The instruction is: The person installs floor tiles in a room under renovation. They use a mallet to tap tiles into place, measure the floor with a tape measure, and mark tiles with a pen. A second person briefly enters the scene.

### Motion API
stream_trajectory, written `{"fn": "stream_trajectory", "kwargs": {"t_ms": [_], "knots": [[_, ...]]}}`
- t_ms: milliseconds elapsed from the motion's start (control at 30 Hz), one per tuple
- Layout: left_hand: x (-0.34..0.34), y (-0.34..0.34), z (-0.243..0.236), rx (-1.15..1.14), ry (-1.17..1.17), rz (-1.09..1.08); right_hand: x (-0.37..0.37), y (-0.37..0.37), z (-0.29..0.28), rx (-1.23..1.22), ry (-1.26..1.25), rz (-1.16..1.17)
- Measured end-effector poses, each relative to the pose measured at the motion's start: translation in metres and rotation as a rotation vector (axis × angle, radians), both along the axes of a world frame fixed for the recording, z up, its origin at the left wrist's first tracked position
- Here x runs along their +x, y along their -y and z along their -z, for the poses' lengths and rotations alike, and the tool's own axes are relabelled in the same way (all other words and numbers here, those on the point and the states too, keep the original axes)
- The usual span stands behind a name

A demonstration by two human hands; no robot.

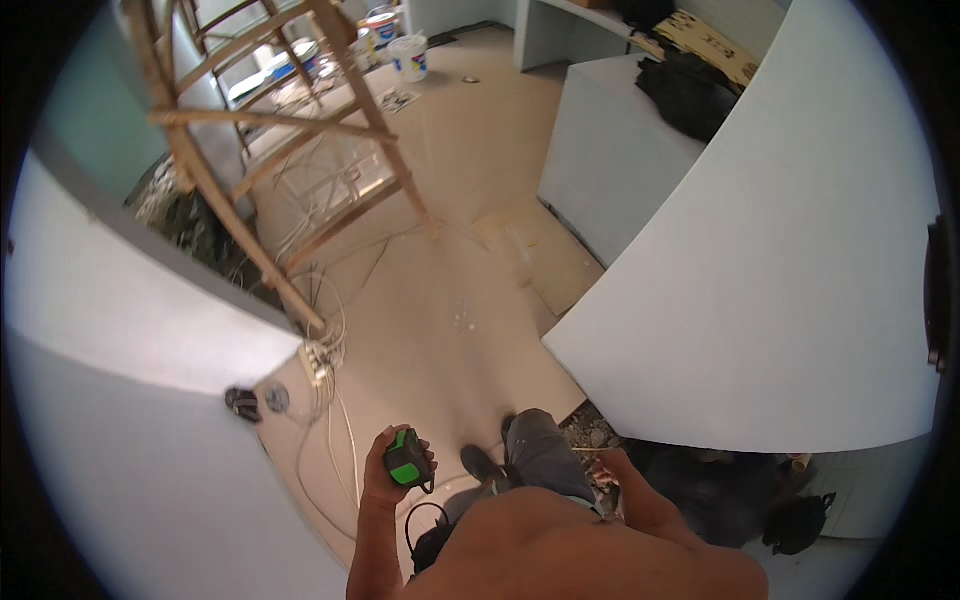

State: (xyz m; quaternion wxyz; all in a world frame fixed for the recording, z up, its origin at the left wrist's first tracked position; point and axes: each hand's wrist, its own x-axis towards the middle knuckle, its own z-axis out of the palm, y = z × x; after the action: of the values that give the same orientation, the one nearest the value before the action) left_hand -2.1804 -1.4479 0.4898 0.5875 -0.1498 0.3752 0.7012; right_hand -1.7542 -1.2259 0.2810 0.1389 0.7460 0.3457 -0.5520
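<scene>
My left hand (376,470) is wrapped round a tape measure (407,459) with a black and bright green case. It is held out in front of my body, above the tiled floor, with a black strap loop hanging from the case. Down by my right hip is my right hand (612,465), close to my grey trousers (541,450). Its fingers are too small and partly hidden to read, so whether it holds anything does not show.
A wooden stepladder (345,120) stands ahead on the left. Cables and a power strip (317,362) lie at its foot. A white bucket (409,58) is farther back. On the right are a pale wall (750,300), rubble (592,430) and a counter with a black bag (686,92).
</scene>
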Motion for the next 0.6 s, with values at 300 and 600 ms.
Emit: {"fn": "stream_trajectory", "kwargs": {"t_ms": [300, 600], "knots": [[-0.092, -0.197, 0.000, 0.071, -0.033, 0.020, -0.119, -0.098, 0.048, -0.148, 0.015, -0.144], [-0.177, -0.339, -0.012, 0.064, -0.090, 0.086, -0.442, -0.430, 0.028, 0.749, -0.473, -0.738]]}}
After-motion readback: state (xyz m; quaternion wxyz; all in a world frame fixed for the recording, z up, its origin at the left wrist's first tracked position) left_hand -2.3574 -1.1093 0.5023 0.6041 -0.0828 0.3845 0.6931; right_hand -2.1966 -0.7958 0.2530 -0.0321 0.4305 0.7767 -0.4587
